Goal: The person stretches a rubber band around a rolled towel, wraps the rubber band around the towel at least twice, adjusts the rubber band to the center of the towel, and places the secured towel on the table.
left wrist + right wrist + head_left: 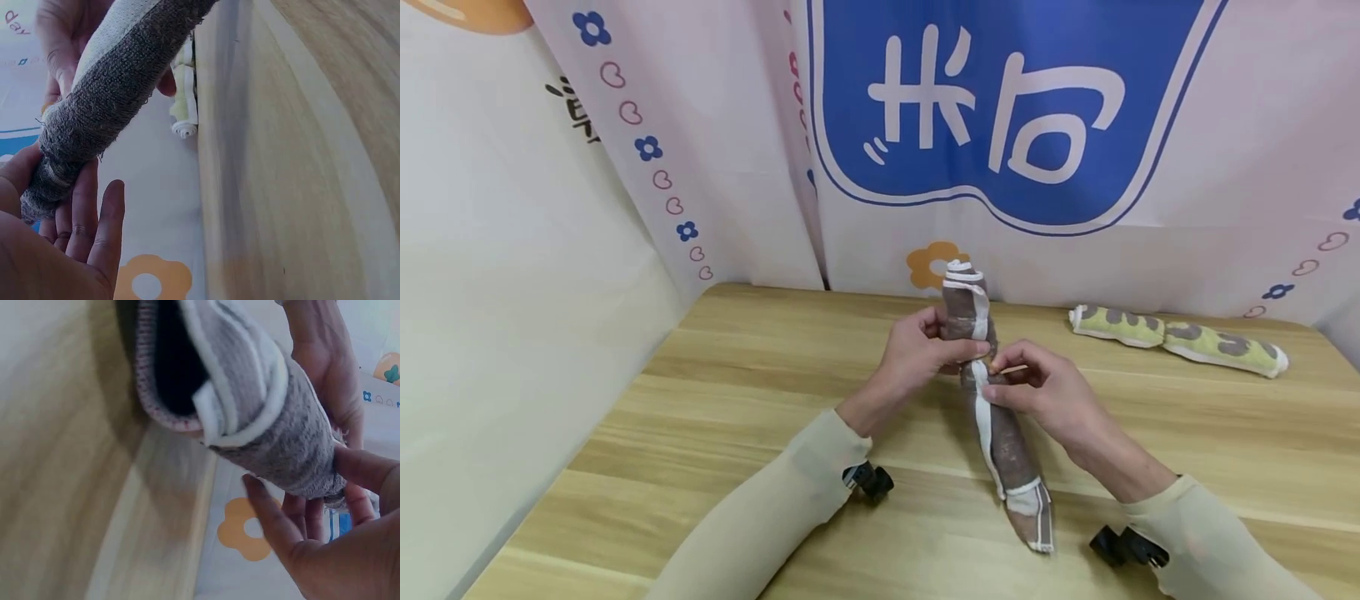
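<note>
A grey-brown rolled towel (1007,442) with white edging stands tilted over the table, squeezed narrow at its middle. My left hand (917,346) grips it from the left just above that narrow part, thumb across the front. From the right, my right hand (1048,387) holds it at the same narrowing with thumb and fingertips, where a small orange-tan strip shows. The left wrist view shows the left fingers (84,215) under the roll. In the right wrist view, the towel's near end (250,394) gapes in a loose fold, and the right thumb (365,467) presses on the roll.
A yellow-green rolled towel (1195,337) with grey patches, drawn in at its middle, lies at the back right of the wooden table (737,417). Behind the table hangs a printed cloth (760,208) with a blue emblem. Black wrist devices (872,482) hang under both cuffs.
</note>
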A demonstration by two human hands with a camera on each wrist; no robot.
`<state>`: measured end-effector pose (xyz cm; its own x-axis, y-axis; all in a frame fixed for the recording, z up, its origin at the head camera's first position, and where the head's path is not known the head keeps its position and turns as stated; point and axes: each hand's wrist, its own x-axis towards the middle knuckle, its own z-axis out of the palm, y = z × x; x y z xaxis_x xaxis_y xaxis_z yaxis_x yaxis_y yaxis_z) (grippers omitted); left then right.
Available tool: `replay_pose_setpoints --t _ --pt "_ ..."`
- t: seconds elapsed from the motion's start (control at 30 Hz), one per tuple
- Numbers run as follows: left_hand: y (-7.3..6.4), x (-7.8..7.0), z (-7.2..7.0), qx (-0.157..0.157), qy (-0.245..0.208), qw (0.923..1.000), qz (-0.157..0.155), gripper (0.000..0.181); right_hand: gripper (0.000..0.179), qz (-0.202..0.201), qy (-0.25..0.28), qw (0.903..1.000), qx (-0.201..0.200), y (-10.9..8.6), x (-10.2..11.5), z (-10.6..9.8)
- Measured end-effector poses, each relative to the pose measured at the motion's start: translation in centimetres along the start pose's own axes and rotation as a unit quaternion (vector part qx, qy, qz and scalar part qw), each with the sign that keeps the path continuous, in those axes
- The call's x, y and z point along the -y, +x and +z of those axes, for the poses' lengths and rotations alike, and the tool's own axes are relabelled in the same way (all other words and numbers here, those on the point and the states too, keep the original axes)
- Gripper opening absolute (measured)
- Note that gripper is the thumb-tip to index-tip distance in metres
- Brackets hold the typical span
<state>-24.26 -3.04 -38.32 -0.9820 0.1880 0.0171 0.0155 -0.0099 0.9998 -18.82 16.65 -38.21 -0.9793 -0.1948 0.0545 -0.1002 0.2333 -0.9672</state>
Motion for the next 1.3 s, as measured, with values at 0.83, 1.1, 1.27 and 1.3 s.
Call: replay_pose_setpoints --t 0.83,1.1,1.27,1.3 --pt "1.0 1.4 -0.9 0.077 -0.040 0.9961 -0.011 0.037 0.031 -0.014 -0.065 0.9972 -0.034 -0.4 0.2 0.7" --pt "1.7 1.8 -1.3 0.139 -0.122 0.9817 -0.046 0.056 0.028 0.008 0.027 0.9996 -0.010 -0.2 -0.2 0.3" --pt "1.2 1.2 -0.8 0.093 -0.092 0.9907 -0.038 0.052 0.021 -0.029 -0.017 0.9993 -0.018 -0.4 -0.4 0.6" --pt "1.1 1.1 -0.7 0.086 -0.087 0.9919 -0.034 0.050 0.019 -0.042 -0.032 0.9984 -0.023 -0.5 -0.4 0.6"
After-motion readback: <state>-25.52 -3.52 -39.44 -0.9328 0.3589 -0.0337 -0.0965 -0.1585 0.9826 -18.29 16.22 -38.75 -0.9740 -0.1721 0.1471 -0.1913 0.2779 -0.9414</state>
